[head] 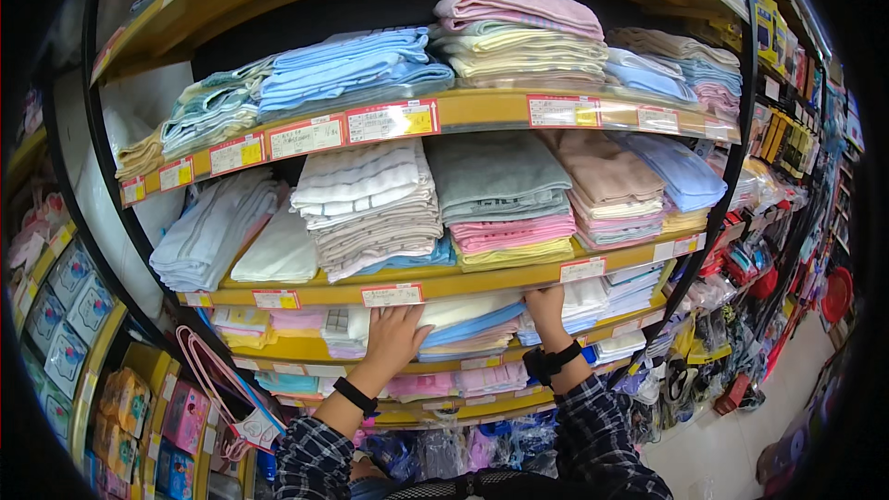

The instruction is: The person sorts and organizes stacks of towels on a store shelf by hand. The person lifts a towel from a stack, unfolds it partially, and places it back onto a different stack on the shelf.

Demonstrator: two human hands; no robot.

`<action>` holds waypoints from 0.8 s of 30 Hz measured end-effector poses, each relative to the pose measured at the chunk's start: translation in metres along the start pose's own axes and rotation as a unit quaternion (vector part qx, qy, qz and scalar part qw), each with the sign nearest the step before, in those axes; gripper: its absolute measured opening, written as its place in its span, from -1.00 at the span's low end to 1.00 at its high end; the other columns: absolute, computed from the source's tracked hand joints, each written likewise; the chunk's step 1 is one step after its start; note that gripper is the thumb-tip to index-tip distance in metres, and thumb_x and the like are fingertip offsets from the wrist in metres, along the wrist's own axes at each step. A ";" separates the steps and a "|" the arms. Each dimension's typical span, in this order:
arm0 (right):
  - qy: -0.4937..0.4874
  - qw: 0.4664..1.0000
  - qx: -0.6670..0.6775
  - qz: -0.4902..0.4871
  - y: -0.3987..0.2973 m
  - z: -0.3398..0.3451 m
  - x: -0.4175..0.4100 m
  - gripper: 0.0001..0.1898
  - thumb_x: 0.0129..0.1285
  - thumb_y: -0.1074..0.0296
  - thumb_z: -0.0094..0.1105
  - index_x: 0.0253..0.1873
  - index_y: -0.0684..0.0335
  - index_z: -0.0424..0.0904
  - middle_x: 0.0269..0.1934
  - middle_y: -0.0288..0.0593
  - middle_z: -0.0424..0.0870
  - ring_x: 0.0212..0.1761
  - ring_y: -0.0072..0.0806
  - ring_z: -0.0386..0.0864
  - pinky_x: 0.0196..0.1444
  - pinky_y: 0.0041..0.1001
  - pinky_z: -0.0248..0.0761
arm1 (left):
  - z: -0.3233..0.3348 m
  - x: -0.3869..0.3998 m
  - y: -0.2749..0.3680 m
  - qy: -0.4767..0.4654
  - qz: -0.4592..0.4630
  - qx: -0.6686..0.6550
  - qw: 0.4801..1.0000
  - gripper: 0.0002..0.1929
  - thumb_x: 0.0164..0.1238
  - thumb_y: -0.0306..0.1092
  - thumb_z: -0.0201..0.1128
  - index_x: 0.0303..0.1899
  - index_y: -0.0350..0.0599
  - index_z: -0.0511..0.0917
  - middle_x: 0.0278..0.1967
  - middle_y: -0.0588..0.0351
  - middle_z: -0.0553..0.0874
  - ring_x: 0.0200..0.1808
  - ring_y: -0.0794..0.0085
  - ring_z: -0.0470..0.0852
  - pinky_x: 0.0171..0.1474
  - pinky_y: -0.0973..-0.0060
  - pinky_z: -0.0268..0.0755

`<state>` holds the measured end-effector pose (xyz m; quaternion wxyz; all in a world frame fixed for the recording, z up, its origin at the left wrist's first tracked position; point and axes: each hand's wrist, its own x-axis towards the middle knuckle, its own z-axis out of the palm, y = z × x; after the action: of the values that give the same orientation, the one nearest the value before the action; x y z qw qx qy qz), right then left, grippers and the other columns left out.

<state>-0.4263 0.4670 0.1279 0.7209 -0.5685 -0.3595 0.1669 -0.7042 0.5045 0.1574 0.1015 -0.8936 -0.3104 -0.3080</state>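
My left hand reaches to the middle shelf edge, its fingertips at the lower side of a price label. The thumb is spread from the fingers, and folded white towels lie beside it on the shelf below. My right hand is at the underside of the same yellow shelf edge, next to a folded blue towel. Its fingertips are hidden, so what they touch does not show. Above my hands sit stacks of white patterned towels and grey-green towels.
Higher up, a shelf holds blue towels and a pink towel. Pink plastic hangers hang at the left beside a black rack post. Packaged goods line the right side above a tiled floor.
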 end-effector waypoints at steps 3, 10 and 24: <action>0.040 0.968 -0.138 -0.205 0.000 -0.002 -0.004 -0.85 0.17 0.43 0.24 -0.34 0.41 0.53 -0.58 -0.20 0.58 -0.59 -0.53 0.53 -0.52 -0.54 0.34 | 0.006 -0.002 0.003 -0.003 -0.024 -0.002 1.000 -0.59 0.22 -0.12 0.22 0.05 -0.10 0.52 0.02 0.03 0.55 0.15 0.15 0.41 0.23 0.11 0.10; 0.036 0.995 -0.038 -0.080 0.003 -0.005 -0.006 -0.82 0.12 0.38 0.28 -0.37 0.41 0.57 -0.56 -0.08 0.62 -0.55 -0.38 0.60 -0.47 -0.46 0.41 | 0.014 0.002 0.000 0.013 -0.021 0.010 1.000 -0.60 0.22 -0.11 0.23 0.03 -0.09 0.54 0.02 0.05 0.56 0.14 0.17 0.42 0.23 0.10 0.10; -0.111 0.957 0.192 0.187 -0.021 -0.006 -0.027 -0.86 0.19 0.40 0.22 -0.20 0.29 0.50 -0.48 -0.30 0.53 -0.53 -0.59 0.49 -0.47 -0.58 0.37 | 0.021 0.001 -0.006 0.070 -0.010 -0.014 0.997 -0.68 0.21 -0.21 0.25 -0.06 -0.16 0.58 -0.06 -0.01 0.59 0.05 0.08 0.47 0.19 0.11 0.16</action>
<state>-0.4440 0.4396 0.1380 0.7283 -0.4542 -0.2856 0.4263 -0.6973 0.5175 0.1419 0.1077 -0.8679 -0.3068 -0.3754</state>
